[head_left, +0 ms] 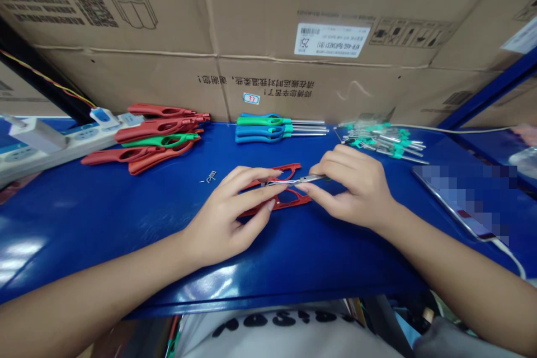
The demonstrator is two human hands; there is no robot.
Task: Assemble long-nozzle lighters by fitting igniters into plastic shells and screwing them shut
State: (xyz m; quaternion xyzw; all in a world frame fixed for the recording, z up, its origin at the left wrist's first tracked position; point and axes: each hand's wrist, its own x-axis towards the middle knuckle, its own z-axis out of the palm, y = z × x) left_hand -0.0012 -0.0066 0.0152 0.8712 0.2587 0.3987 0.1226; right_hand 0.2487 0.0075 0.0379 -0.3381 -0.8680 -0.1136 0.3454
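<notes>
My right hand [352, 184] pinches a grey metal lighter tube [311, 178] between thumb and fingers; a bit of green shows by the palm. Thin white wires [282, 182] run from the tube's left end to the fingers of my left hand [235, 207]. The left fingers reach out over the wires, with the thumb bent below them, and what lies under them is partly hidden. Two red lighter handle halves lie on the table by these fingers, the upper half [292, 168] behind the wires and the lower half [298, 199] in front.
Red, green and orange lighter handles [161, 126] are piled beside a white power strip [86, 133]. Blue and green lighters [260, 133] lie at the back. Loose metal tubes with green parts [388, 140], a phone [455, 201] and small screws [211, 177] are on the blue table [168, 201]. Cardboard [159, 78] stands behind.
</notes>
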